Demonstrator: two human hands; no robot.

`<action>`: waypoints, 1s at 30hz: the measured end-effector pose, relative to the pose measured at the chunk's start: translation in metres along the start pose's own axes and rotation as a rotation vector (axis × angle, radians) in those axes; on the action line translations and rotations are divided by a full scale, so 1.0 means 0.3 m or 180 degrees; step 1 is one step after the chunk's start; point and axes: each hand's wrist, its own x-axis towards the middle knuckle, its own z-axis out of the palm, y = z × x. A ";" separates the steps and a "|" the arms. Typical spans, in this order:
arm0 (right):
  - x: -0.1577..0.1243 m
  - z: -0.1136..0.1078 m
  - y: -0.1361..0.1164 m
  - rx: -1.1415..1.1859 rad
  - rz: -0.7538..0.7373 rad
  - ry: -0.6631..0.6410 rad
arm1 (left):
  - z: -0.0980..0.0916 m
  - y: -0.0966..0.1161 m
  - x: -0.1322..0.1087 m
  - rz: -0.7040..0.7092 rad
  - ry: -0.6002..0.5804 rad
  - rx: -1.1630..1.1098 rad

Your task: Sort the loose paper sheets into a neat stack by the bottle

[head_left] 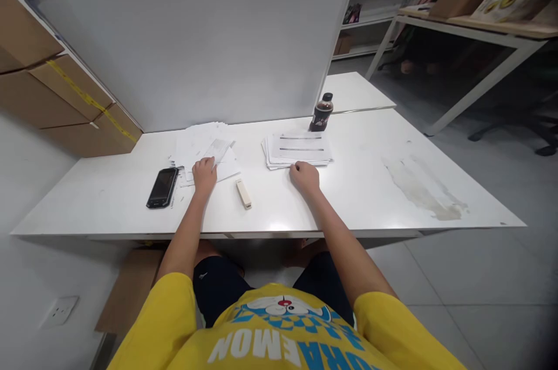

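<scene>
My left hand [204, 174] rests on the near edge of a loose pile of white papers [203, 146], fingers curled onto a sheet. My right hand [304, 176] lies with its fingers curled at the front edge of a neat stack of printed papers [297, 148]. Whether either hand pinches a sheet is unclear. A small cream stapler [243, 193] lies on the white table [370, 196] between my hands. A black phone [163, 187] lies left of my left hand.
A dark bottle [322, 112] stands behind the neat stack. A large white board [209, 39] leans at the table's back. Cardboard boxes [65, 97] sit at the left. A stain [422, 187] marks the table's right side. Shelves and another table stand at the far right.
</scene>
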 end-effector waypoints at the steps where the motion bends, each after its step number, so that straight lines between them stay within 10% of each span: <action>1: 0.000 0.000 0.001 -0.0008 0.0014 -0.0001 | -0.003 0.002 -0.009 -0.0059 0.0024 -0.0003; 15: 0.004 -0.006 0.005 0.0002 0.0073 -0.0010 | -0.002 0.024 -0.008 0.0064 -0.0585 -0.0101; 26: 0.003 -0.004 0.007 0.0073 0.0099 0.0040 | -0.060 0.040 -0.076 -0.0061 0.0343 -0.0796; 30: -0.008 -0.007 0.006 0.0237 0.0035 0.0099 | -0.160 0.114 -0.209 -0.0945 0.1636 -0.1901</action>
